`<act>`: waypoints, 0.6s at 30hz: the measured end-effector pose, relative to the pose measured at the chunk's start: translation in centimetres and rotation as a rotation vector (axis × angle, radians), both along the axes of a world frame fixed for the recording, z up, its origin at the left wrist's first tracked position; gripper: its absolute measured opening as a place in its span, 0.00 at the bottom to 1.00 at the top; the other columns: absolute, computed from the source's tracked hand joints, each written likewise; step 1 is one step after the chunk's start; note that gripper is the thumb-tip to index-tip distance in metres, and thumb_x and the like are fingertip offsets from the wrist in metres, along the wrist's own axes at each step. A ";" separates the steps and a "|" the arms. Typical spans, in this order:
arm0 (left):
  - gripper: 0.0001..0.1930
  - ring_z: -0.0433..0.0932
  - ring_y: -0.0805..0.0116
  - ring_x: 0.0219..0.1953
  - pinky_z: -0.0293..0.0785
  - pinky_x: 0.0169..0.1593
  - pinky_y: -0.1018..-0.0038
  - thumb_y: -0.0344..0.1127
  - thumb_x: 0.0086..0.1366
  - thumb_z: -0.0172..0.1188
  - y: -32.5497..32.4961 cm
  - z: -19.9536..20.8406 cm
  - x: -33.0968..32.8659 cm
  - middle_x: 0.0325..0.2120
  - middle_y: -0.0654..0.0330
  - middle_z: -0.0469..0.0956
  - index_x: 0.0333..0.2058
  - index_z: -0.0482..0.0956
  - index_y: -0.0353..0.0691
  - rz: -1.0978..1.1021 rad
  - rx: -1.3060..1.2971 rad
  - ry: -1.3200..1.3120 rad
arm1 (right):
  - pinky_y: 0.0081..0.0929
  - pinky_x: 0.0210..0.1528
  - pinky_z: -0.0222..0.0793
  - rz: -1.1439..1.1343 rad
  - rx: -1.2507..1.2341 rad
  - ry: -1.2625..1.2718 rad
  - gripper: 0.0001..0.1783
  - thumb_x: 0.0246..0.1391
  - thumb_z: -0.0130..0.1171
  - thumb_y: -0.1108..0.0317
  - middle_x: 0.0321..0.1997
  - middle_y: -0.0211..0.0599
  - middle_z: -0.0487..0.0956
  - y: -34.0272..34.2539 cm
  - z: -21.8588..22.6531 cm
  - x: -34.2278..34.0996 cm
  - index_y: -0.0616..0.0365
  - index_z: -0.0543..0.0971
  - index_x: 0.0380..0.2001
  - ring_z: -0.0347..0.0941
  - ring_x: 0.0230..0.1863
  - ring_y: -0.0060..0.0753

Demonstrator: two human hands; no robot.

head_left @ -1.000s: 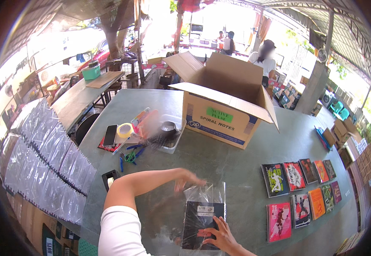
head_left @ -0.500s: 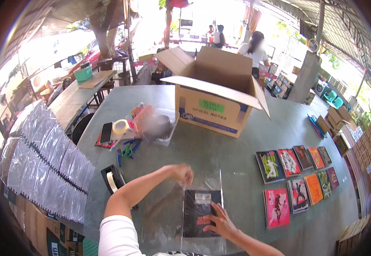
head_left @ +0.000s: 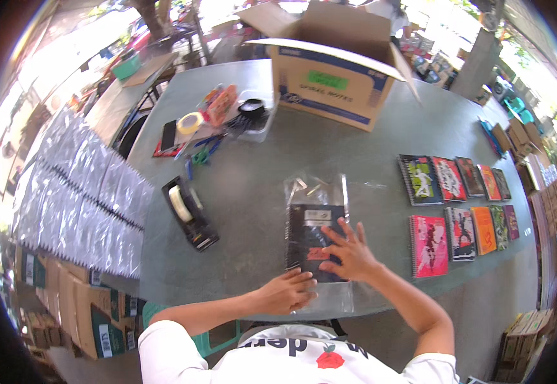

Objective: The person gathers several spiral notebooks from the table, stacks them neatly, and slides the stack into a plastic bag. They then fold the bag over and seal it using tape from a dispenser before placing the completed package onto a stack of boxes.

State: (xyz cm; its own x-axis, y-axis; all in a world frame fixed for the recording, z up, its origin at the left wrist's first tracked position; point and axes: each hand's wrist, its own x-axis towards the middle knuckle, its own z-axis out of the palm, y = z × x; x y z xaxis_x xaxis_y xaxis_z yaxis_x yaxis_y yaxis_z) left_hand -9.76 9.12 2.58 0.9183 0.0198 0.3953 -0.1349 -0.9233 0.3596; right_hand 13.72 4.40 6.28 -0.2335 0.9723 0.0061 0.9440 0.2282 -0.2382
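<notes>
Logging remotely: left hand [head_left: 287, 292], fingers close together (pinching or not, I cannot tell), at the lower-left corner of the black notebook [head_left: 303, 240]. The right hand [head_left: 350, 253], spread wide, lies over its right side, nearer the middle. Clear sleeve [head_left: 331, 299] around it; long axis runs near-to-far. Farther left, tape dispenser [head_left: 203, 235]; beyond, open carton [head_left: 326, 105].

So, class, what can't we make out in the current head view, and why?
Head view:
Carton: its near side hides the floor inside.
Dark notebook: the right hand covers part of its cover.
Clear sleeve: the left hand hides part of its lower end.
Notebook's label: print too small and blurred.
</notes>
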 end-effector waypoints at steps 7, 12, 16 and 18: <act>0.10 0.72 0.60 0.37 0.66 0.41 0.68 0.36 0.58 0.57 11.1 -0.6 -13.8 0.29 0.57 0.75 0.26 0.75 0.35 1.583 -0.184 -0.444 | 0.62 0.63 0.31 0.011 -0.151 -0.089 0.13 0.47 0.57 0.55 0.51 0.26 0.73 2.9 -0.8 0.1 0.47 0.79 0.35 0.50 0.64 0.44; 0.16 0.74 0.69 0.26 0.67 0.36 0.73 0.41 0.56 0.61 11.8 -0.7 -13.1 0.19 0.58 0.77 0.22 0.78 0.30 1.608 -1.165 -0.503 | 0.60 0.63 0.32 -0.045 -0.162 -0.047 0.31 0.37 0.65 0.51 0.52 0.26 0.71 4.1 -0.9 0.5 0.40 0.72 0.48 0.50 0.64 0.43; 0.14 0.72 0.68 0.22 0.68 0.30 0.72 0.39 0.57 0.62 9.5 0.0 -10.8 0.20 0.62 0.75 0.23 0.76 0.33 1.634 -0.497 -0.611 | 0.60 0.64 0.28 -0.139 -0.184 -0.043 0.57 0.28 0.68 0.43 0.59 0.24 0.66 4.6 -1.0 1.8 0.33 0.51 0.64 0.42 0.68 0.45; 0.13 0.71 0.65 0.18 0.69 0.25 0.68 0.36 0.57 0.60 7.3 -1.1 -10.0 0.18 0.59 0.74 0.20 0.75 0.33 1.292 -1.584 -0.837 | 0.60 0.64 0.25 -0.165 -0.211 0.016 0.60 0.27 0.68 0.42 0.61 0.23 0.64 4.5 -1.4 3.0 0.33 0.47 0.64 0.37 0.69 0.45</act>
